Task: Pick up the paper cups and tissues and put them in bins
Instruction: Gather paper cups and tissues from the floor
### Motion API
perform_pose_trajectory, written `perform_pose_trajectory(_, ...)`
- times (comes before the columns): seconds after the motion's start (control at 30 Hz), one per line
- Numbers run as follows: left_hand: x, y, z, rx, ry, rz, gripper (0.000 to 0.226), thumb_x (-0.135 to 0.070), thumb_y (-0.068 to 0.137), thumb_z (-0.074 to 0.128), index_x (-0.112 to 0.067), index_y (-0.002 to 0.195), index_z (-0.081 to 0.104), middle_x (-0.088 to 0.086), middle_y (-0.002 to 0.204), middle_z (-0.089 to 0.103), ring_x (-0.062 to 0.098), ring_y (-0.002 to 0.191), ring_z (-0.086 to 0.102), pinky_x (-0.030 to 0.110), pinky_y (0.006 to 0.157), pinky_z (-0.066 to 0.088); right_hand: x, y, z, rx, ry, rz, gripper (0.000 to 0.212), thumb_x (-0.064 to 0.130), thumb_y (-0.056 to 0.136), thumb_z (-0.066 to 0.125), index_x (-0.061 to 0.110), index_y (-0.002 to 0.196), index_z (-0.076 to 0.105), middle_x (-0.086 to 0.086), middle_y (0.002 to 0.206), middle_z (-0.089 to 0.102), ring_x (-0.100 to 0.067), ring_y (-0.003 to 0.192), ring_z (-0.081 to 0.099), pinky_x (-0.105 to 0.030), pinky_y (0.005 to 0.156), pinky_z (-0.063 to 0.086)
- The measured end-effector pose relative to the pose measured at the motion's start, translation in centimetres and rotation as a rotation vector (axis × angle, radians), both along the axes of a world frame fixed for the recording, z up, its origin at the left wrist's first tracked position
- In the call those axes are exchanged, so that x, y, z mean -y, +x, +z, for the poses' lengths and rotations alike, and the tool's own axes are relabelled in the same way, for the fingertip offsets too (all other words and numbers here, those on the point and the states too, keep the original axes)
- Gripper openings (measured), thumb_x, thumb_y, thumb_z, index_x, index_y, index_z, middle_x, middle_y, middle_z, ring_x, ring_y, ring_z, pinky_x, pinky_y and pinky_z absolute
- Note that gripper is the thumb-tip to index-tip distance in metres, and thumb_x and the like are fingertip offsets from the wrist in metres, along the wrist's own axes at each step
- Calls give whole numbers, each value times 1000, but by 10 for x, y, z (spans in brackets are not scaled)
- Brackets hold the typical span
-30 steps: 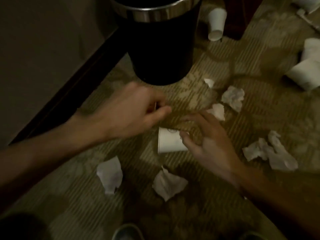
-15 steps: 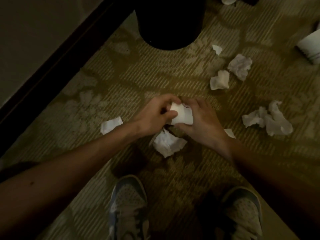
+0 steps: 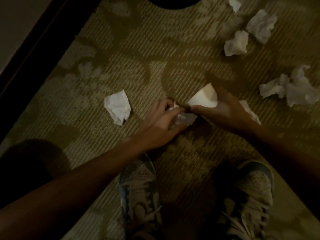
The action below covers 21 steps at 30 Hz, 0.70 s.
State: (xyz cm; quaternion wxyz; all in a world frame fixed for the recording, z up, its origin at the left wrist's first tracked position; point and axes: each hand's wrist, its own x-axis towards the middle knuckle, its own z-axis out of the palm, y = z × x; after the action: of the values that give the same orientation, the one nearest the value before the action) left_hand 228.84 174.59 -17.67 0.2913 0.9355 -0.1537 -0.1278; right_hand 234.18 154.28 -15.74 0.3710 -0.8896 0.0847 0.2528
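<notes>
My right hand (image 3: 223, 111) grips a white paper cup (image 3: 204, 97) just above the carpet, its base pointing up and away. My left hand (image 3: 162, 122) pinches a crumpled white tissue (image 3: 186, 119) lying right below the cup. Another crumpled tissue (image 3: 117, 107) lies on the carpet to the left of my left hand. More tissues lie at the right (image 3: 292, 89) and upper right (image 3: 236, 43), (image 3: 261, 25). The black bin (image 3: 174, 2) shows only as a dark curved base at the top edge.
A patterned olive carpet (image 3: 138, 49) covers the floor. A dark baseboard (image 3: 39, 44) runs diagonally along the left with a wall beyond. My two sneakers (image 3: 140, 187), (image 3: 251, 193) stand at the bottom. A small tissue scrap (image 3: 234, 4) lies near the top right.
My right hand took the cup off the carpet and tilted it up. My left hand dropped from the cup to the tissue below it. The view sank, leaving only the bin's base visible.
</notes>
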Motion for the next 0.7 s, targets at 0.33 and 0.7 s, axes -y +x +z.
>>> perform_pose_trajectory(0.33, -28, -3, 12, 259, 150, 257, 37, -34, 94, 51, -4, 80, 67, 12, 92, 59, 31, 89, 52, 45, 77, 41, -13, -1, -1, 20, 79, 26, 88, 65, 61, 77, 22, 131, 47, 20, 96, 48, 0, 83, 49, -19, 60, 37)
perform_pose_trajectory(0.7, -80, -11, -20, 182, 254, 505, 29, -19, 102, 47, 2, 121, 53, 22, 130, 52, 39, 119, 47, 55, 101, 37, -32, 0, -1, -24, 219, 60, 85, 67, 55, 78, 30, 127, 53, 15, 106, 60, -8, 94, 61, -32, 69, 54)
